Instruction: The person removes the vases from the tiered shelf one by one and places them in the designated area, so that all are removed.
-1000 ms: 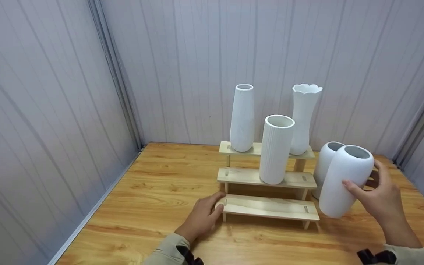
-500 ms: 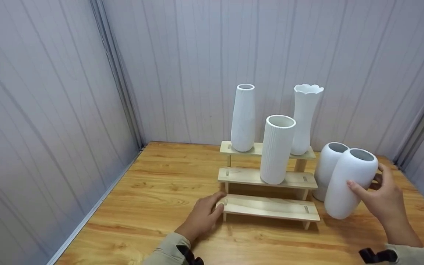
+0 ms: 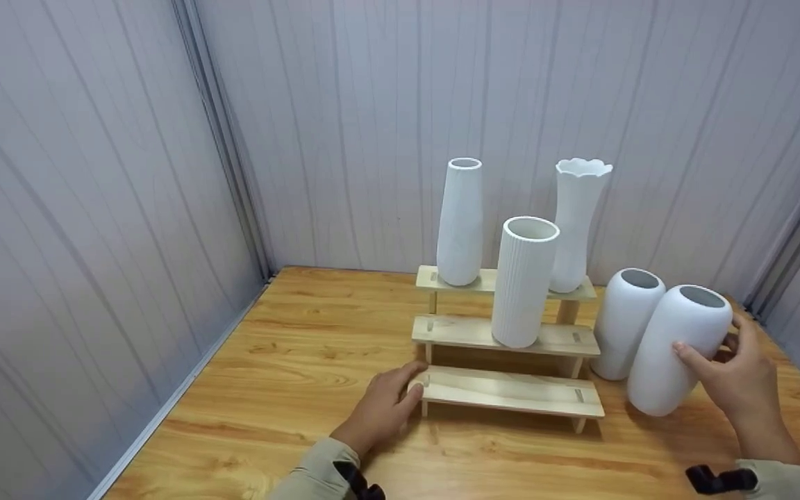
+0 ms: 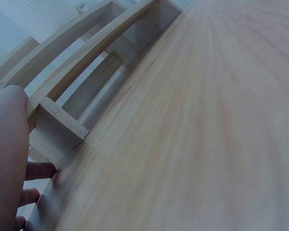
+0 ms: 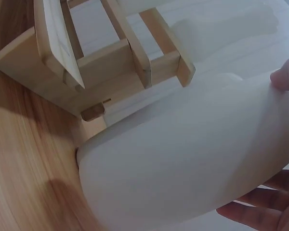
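My right hand [image 3: 744, 375] grips a smooth white vase [image 3: 674, 354] from its right side, thumb in front and fingers behind. This vase tilts, its mouth leaning right; whether its base touches the table I cannot tell. In the right wrist view the vase [image 5: 183, 159] fills the middle, with fingertips [image 5: 253, 214] along its side. Behind it stands a similar white vase [image 3: 622, 323], partly hidden. My left hand [image 3: 379, 406] holds the left end of the lowest step of a three-step wooden stand [image 3: 504, 391], thumb in front. In the left wrist view, other fingers reach past its leg [image 4: 58, 127].
The top step carries a slender white vase [image 3: 460, 222] and a scallop-rimmed vase [image 3: 576, 215]. A ribbed cylindrical vase [image 3: 525, 285] stands on the middle step. The wooden table [image 3: 289, 333] meets panelled walls [image 3: 365, 139] at the left and back.
My right hand has carried the tilted vase rightward and slightly nearer, exposing more of the vase behind it. My left hand keeps its place on the stand.
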The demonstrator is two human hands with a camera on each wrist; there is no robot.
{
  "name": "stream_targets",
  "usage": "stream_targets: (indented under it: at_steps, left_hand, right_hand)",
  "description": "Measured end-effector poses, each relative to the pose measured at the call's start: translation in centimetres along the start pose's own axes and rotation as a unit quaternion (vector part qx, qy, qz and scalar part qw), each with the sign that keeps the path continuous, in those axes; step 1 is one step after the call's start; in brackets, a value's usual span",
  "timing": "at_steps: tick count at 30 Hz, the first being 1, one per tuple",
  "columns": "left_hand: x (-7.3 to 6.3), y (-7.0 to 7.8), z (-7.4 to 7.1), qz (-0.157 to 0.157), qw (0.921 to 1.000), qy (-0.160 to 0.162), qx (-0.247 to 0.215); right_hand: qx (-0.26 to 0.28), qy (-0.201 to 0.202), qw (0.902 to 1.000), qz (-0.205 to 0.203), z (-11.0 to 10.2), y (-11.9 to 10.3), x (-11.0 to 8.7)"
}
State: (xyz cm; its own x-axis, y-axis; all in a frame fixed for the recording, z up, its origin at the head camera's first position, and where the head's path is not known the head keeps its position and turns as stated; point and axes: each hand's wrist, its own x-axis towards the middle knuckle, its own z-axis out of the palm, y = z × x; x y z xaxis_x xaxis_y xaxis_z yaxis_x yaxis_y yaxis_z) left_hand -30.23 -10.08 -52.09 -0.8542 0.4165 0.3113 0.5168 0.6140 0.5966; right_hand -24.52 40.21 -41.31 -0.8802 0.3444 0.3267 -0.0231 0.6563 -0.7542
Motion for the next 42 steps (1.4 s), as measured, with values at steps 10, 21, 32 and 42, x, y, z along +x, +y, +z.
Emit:
stream_targets:
  at_steps: [10, 21, 32, 42]
  left_hand:
    - [0.0, 0.0, 0.2, -0.002, 1.0, 0.007, 0.002]
    - [-0.3, 0.0, 0.2, -0.009, 0.9999, -0.012, -0.005]
    - [-0.1, -0.1, 0.2, 0.002, 1.0, -0.001, 0.007]
    - [0.0, -0.2, 0.0, 0.006, 1.0, 0.004, 0.001]
  right_hand:
    - [-0.013, 0.022, 0.9996, 0.01, 0.0, 1.5, 0.5]
    - [-0.028, 0.04, 0.998, 0.041, 0.3, 2.3, 0.4]
    - [-0.016, 0.044, 0.9978, 0.046, 1.0, 2.9, 0.5]
    - [-0.014, 0.06, 0.9974, 0.038, 2.3, 4.5, 0.5]
